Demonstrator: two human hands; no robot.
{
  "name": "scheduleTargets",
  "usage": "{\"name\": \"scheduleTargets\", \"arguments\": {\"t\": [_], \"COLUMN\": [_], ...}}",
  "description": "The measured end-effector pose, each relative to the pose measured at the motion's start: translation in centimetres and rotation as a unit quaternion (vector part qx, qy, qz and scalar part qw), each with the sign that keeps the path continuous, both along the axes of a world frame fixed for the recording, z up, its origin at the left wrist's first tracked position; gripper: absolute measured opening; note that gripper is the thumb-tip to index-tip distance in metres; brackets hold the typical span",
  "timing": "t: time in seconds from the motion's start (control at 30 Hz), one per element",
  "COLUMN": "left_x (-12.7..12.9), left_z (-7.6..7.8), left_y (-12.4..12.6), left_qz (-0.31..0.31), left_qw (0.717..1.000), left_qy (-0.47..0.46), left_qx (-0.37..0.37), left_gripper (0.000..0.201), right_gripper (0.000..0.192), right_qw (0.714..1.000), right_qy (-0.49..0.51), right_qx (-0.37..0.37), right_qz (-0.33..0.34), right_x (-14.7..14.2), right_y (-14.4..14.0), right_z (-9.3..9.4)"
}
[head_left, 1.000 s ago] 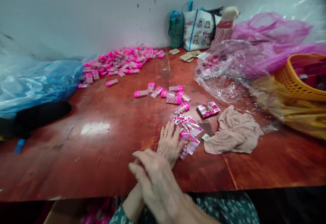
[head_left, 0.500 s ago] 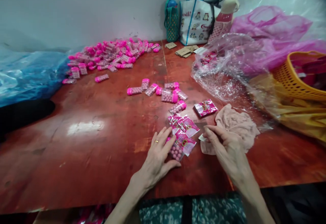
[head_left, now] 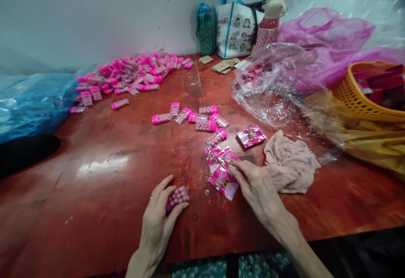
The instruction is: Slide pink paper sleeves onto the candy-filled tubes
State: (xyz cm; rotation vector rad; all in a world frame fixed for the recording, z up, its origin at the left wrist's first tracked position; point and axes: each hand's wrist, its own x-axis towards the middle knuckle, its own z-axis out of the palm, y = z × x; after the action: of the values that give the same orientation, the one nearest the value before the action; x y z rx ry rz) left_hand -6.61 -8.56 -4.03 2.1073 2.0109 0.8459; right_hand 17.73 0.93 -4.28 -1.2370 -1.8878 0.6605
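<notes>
My left hand [head_left: 158, 214] grips a small clear tube of pink candy balls [head_left: 177, 196] low over the red-brown table [head_left: 104, 193]. To its right, my right hand [head_left: 256, 187] rests its fingertips on a short stack of pink printed sachets [head_left: 221, 170]. One more pink sachet [head_left: 251, 136] lies apart, just beyond the stack. A loose group of pink-capped candy tubes [head_left: 196, 120] sits in the middle of the table.
A large pile of pink tubes [head_left: 126, 77] lies far left. A beige cloth [head_left: 289, 164] sits right of my hand. Clear plastic sheeting [head_left: 272, 88], a pink bag [head_left: 325, 41] and an orange basket [head_left: 370, 92] fill the right. Tote bags [head_left: 232, 29] stand by the wall.
My left hand has drawn a candy tube away from the sachets toward the table's near edge. My right hand moved left from the cloth onto the sachet stack.
</notes>
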Motion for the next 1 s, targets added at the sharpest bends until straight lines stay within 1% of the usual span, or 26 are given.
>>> {"name": "scheduleTargets", "arguments": {"t": [0.07, 0.1, 0.23, 0.33, 0.4, 0.5, 0.57, 0.63, 0.7, 0.8, 0.83, 0.87, 0.9, 0.93, 0.97, 1.0], "left_x": [-0.4, -0.5, -0.6, -0.5, -0.4, -0.1, 0.2, 0.7, 1.5, 3.6, 4.6, 5.7, 7.0, 8.3, 9.7, 11.1], "left_z": [-0.1, -0.1, 0.6, 1.6, 2.0, 2.0, 1.8, 1.8, 2.1, 2.9, 3.3, 3.6, 4.0, 4.3, 4.6, 4.8], "left_y": [0.3, 0.6, 2.7, 5.0, 6.7, 8.5, 8.9, 8.8, 8.4, 8.3, 8.5, 8.7, 8.9, 9.1, 9.3, 9.4], "left_qz": [0.008, 0.006, -0.031, -0.075, -0.1, -0.097, -0.084, -0.086, -0.106, -0.162, -0.187, -0.212, -0.242, -0.269, -0.292, -0.31], "left_qw": [1.0, 0.999, 0.999, 0.997, 0.995, 0.995, 0.995, 0.993, 0.989, 0.979, 0.975, 0.97, 0.962, 0.955, 0.947, 0.937], "left_qy": [-0.018, -0.022, -0.029, -0.015, 0.001, 0.025, 0.041, 0.061, 0.081, 0.092, 0.091, 0.094, 0.105, 0.116, 0.134, 0.164], "left_qx": [0.017, 0.023, 0.021, 0.026, 0.015, 0.014, 0.024, 0.042, 0.065, 0.079, 0.079, 0.073, 0.064, 0.045, 0.015, -0.012], "left_gripper": [0.028, 0.028, 0.023, 0.013, 0.01, 0.019, 0.027, 0.03, 0.027, 0.018, 0.016, 0.016, 0.016, 0.02, 0.022, 0.02], "right_gripper": [0.018, 0.019, 0.018, 0.016, 0.014, 0.018, 0.021, 0.021, 0.022, 0.021, 0.019, 0.018, 0.018, 0.022, 0.03, 0.036], "right_qw": [0.998, 0.997, 0.989, 0.987, 0.99, 0.991, 0.991, 0.992, 0.992, 0.995, 0.997, 0.996, 0.988, 0.975, 0.962, 0.951], "right_qy": [-0.047, -0.075, -0.146, -0.149, -0.139, -0.13, -0.124, -0.116, -0.113, -0.078, -0.056, -0.045, -0.054, -0.087, -0.131, -0.176], "right_qx": [-0.003, 0.0, 0.033, 0.046, 0.033, -0.009, -0.028, -0.031, -0.029, -0.054, -0.056, -0.032, 0.013, 0.034, 0.039, 0.047], "right_qz": [0.028, 0.03, -0.018, -0.027, -0.018, -0.026, -0.04, -0.048, -0.043, -0.014, -0.023, -0.073, -0.143, -0.202, -0.238, -0.25], "right_x": [0.0, -0.1, -1.0, -1.4, -1.4, -1.5, -1.8, -2.1, -2.1, -1.0, -0.3, 0.5, 1.4, 2.2, 2.9, 3.5], "right_y": [-0.1, -0.3, -1.2, -1.5, -1.4, -1.2, -1.1, -1.1, -1.3, -1.8, -2.0, -2.1, -2.1, -2.1, -1.9, -1.7], "right_z": [0.0, -0.1, -0.5, -0.8, -0.8, -0.7, -0.6, -0.4, 0.2, 1.6, 2.1, 2.4, 2.6, 2.6, 2.4, 2.0]}}
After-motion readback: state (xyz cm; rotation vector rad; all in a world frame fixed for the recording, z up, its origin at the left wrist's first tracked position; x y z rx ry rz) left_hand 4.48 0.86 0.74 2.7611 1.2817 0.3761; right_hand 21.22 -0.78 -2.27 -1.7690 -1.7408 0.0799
